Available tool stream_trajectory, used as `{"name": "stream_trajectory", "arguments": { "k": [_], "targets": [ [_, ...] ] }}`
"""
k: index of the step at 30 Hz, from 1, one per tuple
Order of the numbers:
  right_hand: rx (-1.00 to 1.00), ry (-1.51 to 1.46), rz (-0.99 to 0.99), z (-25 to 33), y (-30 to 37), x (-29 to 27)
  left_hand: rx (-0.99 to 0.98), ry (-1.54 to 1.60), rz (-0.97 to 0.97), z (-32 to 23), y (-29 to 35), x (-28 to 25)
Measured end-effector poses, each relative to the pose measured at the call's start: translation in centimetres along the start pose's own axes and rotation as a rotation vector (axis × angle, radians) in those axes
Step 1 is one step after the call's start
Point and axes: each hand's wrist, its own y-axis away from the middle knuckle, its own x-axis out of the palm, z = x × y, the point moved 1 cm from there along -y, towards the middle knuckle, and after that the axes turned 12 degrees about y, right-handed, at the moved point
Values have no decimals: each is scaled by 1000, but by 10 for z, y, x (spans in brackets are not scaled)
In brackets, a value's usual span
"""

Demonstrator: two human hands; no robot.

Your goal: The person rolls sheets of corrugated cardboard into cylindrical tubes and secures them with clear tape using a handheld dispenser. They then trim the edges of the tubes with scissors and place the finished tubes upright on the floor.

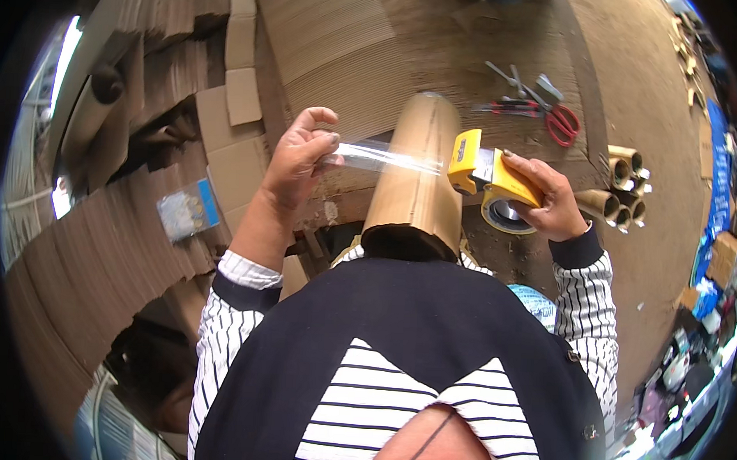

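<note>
My right hand (543, 192) is wrapped round a yellow tape dispenser (470, 164) with a roll of clear tape in it. From the dispenser a strip of clear tape (380, 156) stretches leftward to my left hand (298, 155), which pinches its free end between thumb and finger. The strip runs across a brown cardboard tube (415, 195) in front of my body; whether it touches the tube I cannot tell. The tube's near end shows its dark hollow, and its far part rests over the table.
Red-handled scissors (561, 123) and other small tools lie at the table's right (585, 75). Corrugated cardboard (335, 48) covers its left part. Stacked cardboard sheets (96, 259) fill the left side, with a small clear packet (187, 211) on them. Several rolled tubes (621, 179) lie on the right.
</note>
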Motion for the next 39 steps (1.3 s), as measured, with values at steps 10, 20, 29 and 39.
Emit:
{"name": "stream_trajectory", "arguments": {
  "k": [10, 20, 29, 39],
  "targets": [
    [102, -96, 269, 27, -29, 6, -336, -190, -184, 83, 35, -61],
    [226, -236, 349, 29, -52, 14, -178, -852, 187, 179, 37, -38],
    [83, -27, 451, 28, -82, 17, 1007, -1161, 521, 40, 54, 64],
    [149, -247, 371, 14, -63, 27, 888, -1011, 459, 71, 48, 64]
  ]
}}
